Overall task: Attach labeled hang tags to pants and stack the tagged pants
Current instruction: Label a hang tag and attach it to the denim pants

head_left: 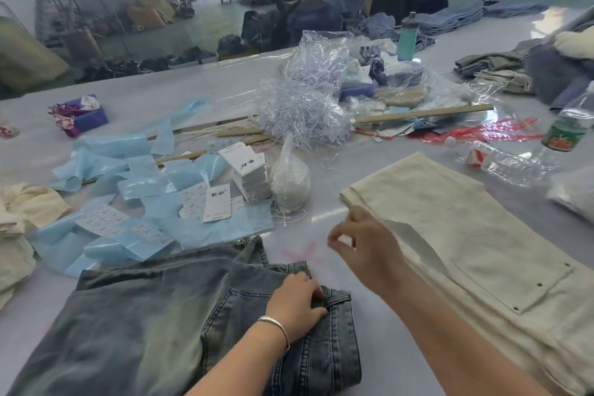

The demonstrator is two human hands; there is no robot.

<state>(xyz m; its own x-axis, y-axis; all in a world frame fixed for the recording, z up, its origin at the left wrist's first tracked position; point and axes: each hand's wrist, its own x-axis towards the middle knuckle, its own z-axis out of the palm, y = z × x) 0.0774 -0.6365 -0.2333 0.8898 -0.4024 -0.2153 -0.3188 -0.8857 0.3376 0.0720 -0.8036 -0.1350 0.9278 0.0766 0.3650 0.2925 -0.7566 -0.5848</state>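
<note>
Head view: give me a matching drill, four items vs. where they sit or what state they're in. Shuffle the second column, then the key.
Column one:
1. faded blue denim jeans
2. cream canvas pants
3. stack of white hang tags
4. teal drinking bottle with a dark cap

Column two:
A. standing upright at the far side of the table
B. under the left hand, which grips the waistband
C. lying flat to the right of the raised right hand
D. beside a clear bag of white string, among pale blue plastic sheets

Pairs: 1-B, 2-C, 3-D, 4-A
</note>
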